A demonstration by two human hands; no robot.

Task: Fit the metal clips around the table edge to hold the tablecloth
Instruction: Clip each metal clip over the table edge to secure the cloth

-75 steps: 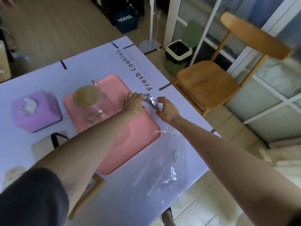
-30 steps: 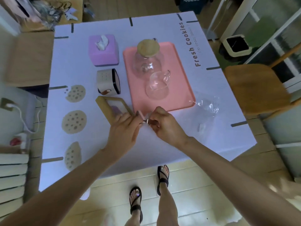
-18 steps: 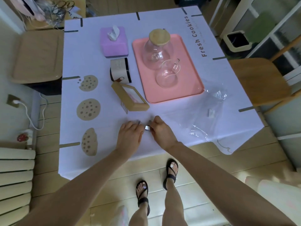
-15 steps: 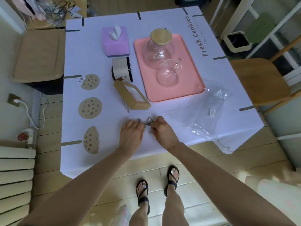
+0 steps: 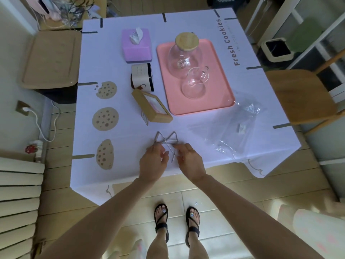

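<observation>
On the tablecloth [image 5: 89,58], cookie prints [image 5: 105,118] are seen at the left, w/ a purple tissue box [image 5: 136,46], a small white box [image 5: 141,76] & a wooden frame [image 5: 152,106] set further right. By the cloth's near edge one metal clip [image 5: 158,139] is pinched by the left hand [image 5: 152,161] & a second clip [image 5: 172,140] by the right hand [image 5: 188,160]; the clips are crossed and the hands are kept slightly apart. Further right, a glass jug [image 5: 184,57] & glass cup [image 5: 194,86] are carried on a pink tray [image 5: 220,101], w/ a clear plastic bag [image 5: 242,128] near it & a wooden chair [image 5: 298,98] at the far right.
</observation>
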